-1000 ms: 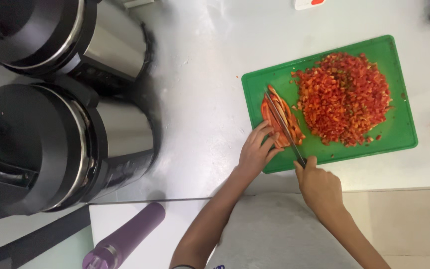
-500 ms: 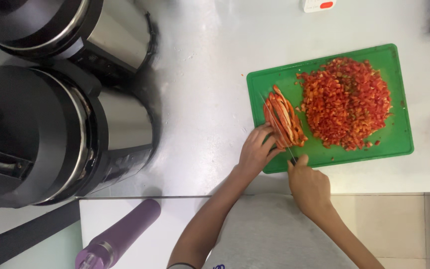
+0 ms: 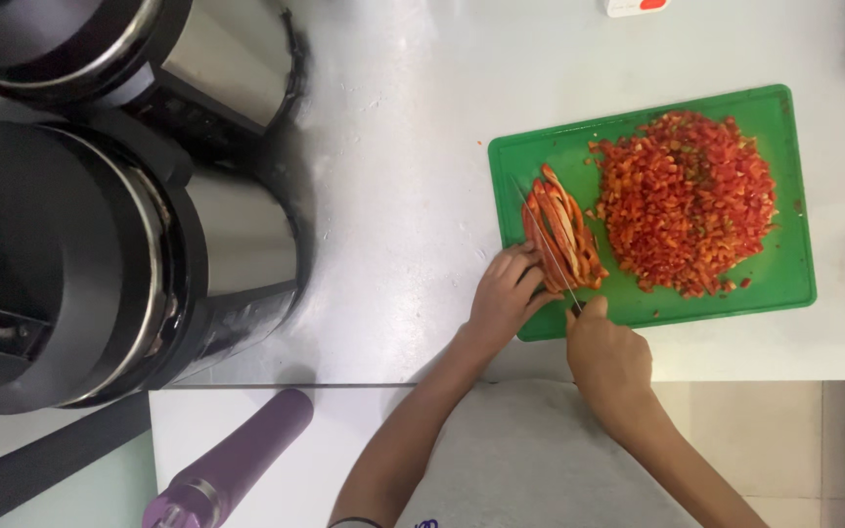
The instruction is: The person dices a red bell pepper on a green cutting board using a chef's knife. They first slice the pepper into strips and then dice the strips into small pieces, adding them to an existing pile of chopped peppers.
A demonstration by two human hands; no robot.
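A green cutting board [image 3: 784, 284] lies on the steel counter at the right. On it sits a big heap of diced red pepper [image 3: 689, 200] and, to its left, a bundle of red pepper strips [image 3: 564, 230]. My left hand [image 3: 503, 293] presses its fingertips on the near end of the strips. My right hand [image 3: 606, 352] grips the handle of a knife [image 3: 545, 244], whose thin blade lies across the strips just beside my left fingers.
Two large black-and-steel insulated urns [image 3: 80, 244] fill the left side of the counter. A purple bottle [image 3: 227, 464] lies on a white surface below the counter edge. A small white and red item [image 3: 636, 6] sits at the top edge.
The camera view shifted slightly. My hands stay on the strips and the knife, and the blade has moved a little toward the left end of the strip bundle.
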